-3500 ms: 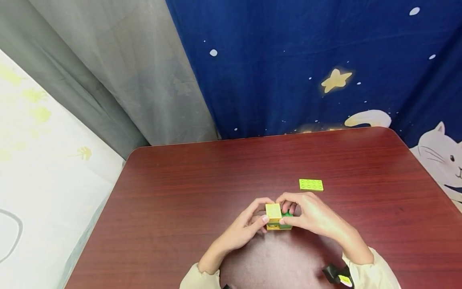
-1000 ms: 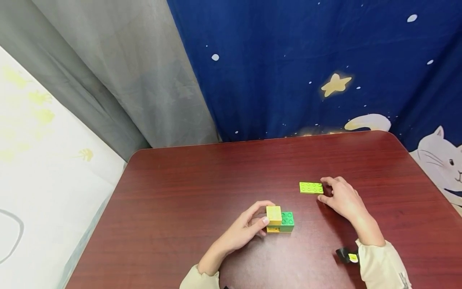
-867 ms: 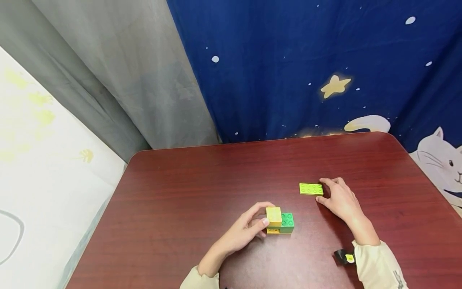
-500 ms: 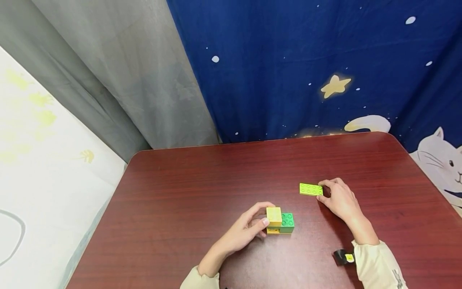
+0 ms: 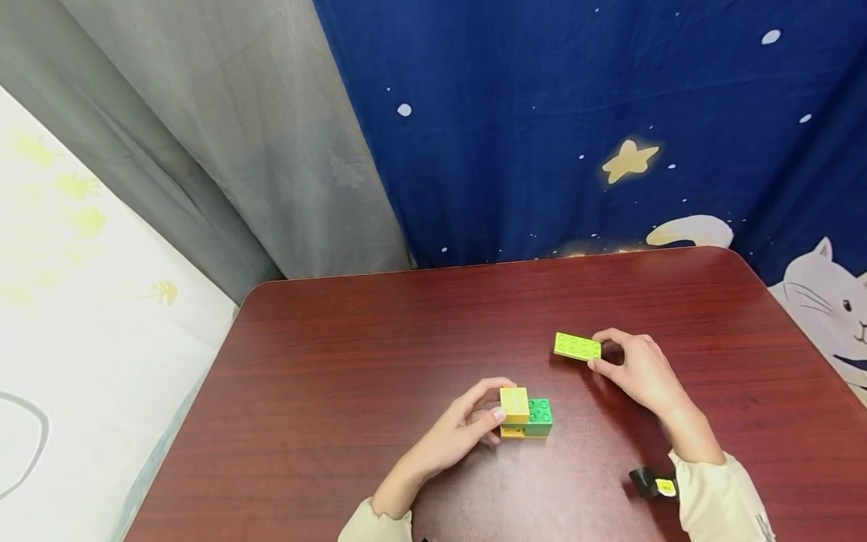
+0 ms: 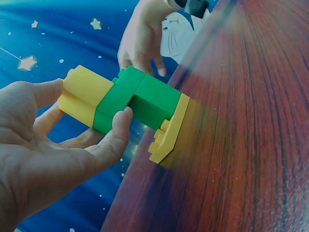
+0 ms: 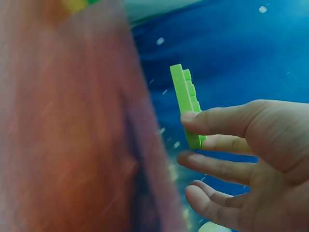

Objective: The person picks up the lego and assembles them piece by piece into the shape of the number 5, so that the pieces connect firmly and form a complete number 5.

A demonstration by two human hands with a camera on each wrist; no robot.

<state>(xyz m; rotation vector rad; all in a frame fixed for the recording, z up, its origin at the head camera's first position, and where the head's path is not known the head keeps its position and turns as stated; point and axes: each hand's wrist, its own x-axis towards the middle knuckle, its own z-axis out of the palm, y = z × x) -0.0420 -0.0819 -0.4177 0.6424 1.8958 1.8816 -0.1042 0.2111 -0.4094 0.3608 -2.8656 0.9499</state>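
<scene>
A stack of toy building bricks stands on the table: a thin yellow plate (image 6: 175, 129) at the bottom, two green bricks (image 5: 539, 416) above it, and a yellow block (image 5: 514, 404) on top at the left. My left hand (image 5: 455, 430) grips the stack's left side between thumb and fingers. Beyond it to the right, my right hand (image 5: 640, 375) pinches the end of a flat lime-green building plate (image 5: 576, 347) with two rows of studs. In the right wrist view this lime plate (image 7: 181, 92) is raised from the table, its other end sticking out free.
The reddish-brown wooden table (image 5: 352, 361) reaches back to a grey curtain (image 5: 271, 150) and a blue star-patterned curtain (image 5: 515, 135). A black device (image 5: 645, 482) with a yellow label sits at the right sleeve (image 5: 721, 497).
My right hand has left the brick stack, reached right to the lime plate, pinched its end and lifted it slightly, tilting it. My left hand keeps its hold on the stack.
</scene>
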